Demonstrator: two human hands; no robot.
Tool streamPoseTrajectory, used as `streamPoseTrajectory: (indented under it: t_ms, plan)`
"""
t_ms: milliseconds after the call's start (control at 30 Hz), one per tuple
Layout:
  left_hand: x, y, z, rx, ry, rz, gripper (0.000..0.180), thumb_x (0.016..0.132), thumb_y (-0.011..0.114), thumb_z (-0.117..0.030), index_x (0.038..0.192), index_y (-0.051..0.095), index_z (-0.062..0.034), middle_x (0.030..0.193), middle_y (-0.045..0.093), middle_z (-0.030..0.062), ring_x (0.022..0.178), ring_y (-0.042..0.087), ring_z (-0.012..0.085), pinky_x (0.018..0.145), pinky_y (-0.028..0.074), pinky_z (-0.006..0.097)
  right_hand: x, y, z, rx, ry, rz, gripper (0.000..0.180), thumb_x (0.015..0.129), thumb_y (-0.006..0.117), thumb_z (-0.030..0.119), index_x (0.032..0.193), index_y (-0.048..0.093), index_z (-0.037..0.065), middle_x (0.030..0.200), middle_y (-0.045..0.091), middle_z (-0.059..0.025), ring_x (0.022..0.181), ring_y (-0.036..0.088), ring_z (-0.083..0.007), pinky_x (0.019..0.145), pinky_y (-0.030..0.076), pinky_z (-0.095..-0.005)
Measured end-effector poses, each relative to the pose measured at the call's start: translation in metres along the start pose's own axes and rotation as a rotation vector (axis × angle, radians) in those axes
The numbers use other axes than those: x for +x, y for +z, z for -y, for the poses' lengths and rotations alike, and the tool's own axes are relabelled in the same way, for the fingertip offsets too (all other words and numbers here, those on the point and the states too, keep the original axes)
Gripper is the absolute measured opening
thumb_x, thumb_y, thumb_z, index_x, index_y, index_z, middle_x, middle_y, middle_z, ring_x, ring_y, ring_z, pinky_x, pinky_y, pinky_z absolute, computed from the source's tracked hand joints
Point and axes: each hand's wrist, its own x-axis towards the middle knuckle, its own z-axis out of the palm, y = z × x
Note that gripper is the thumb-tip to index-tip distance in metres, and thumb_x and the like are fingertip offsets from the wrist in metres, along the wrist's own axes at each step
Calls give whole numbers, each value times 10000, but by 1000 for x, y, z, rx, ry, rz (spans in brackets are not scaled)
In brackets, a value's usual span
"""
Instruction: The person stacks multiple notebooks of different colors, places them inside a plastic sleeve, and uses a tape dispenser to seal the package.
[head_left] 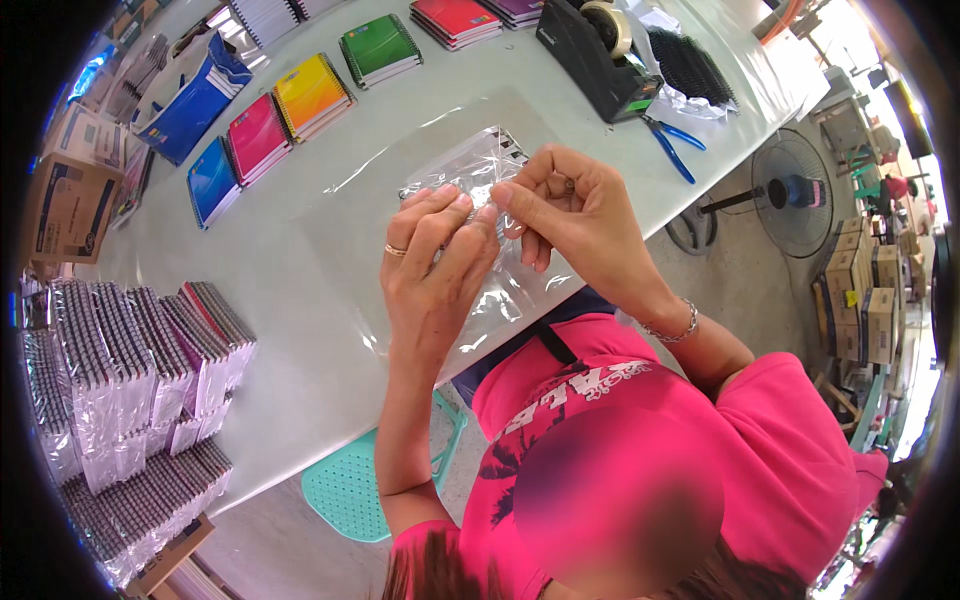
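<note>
Both hands pinch the clear plastic bag (480,190) from the near side: left hand (432,262) on its lower edge, right hand (572,212) at the right corner, bag stretching away up-left.

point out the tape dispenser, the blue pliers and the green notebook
tape dispenser (598,62), head view, on its black body
blue pliers (676,160), head view, on a blue handle
green notebook (379,47), head view, on its cover
</note>
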Motion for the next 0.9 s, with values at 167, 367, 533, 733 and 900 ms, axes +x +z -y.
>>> streamPoseTrajectory:
  t_ms: [167, 367, 533, 733, 900]
  plan:
    - [0, 2, 1, 0, -13, -17, 258, 654, 793, 13, 876, 693, -71, 899, 645, 47, 943, 643, 254, 889, 524, 411, 0, 5, -5, -51, -18, -56, 178, 894, 659, 105, 800, 559, -9, 653, 605, -44, 517, 557, -65, 447, 452, -204]
    - [21, -18, -25, -19, -355, 251, 447, 760, 678, -41, 1201, 626, -95, 1147, 587, 166, 1172, 522, 306, 982, 429, 431, 1, 10, -9, -97, -23, -136, 216, 869, 696, 107, 766, 543, -4, 624, 596, -35, 514, 557, -60, 439, 457, -207]
    - [9, -13, -13, 272, -125, 320, 528, 797, 643, -159, 1314, 556, -94, 1367, 469, 145, 1247, 429, 335, 1036, 321, 462, 2, 0, -24, -53, -14, -156, 260, 825, 748, 121, 736, 531, 8, 583, 581, -37, 498, 548, -73, 418, 420, -229]
    - [26, -15, -21, 219, -189, 374, 555, 775, 690, -217, 1298, 550, -97, 1275, 523, 135, 1195, 462, 337, 1010, 316, 452, 1, -18, -73, -672, -300, -214, 311, 791, 773, 223, 712, 538, 36, 564, 558, -36, 482, 524, -89, 424, 390, -269]
    - [59, -9, -24, 254, -201, 450, 691, 717, 778, -283, 1332, 505, -123, 1174, 570, 100, 1056, 541, 302, 932, 368, 429, -18, -22, -43, -264, 607, 509, 354, 855, 713, 355, 894, 612, 18, 677, 627, -58, 653, 649, -154, 537, 491, -251]
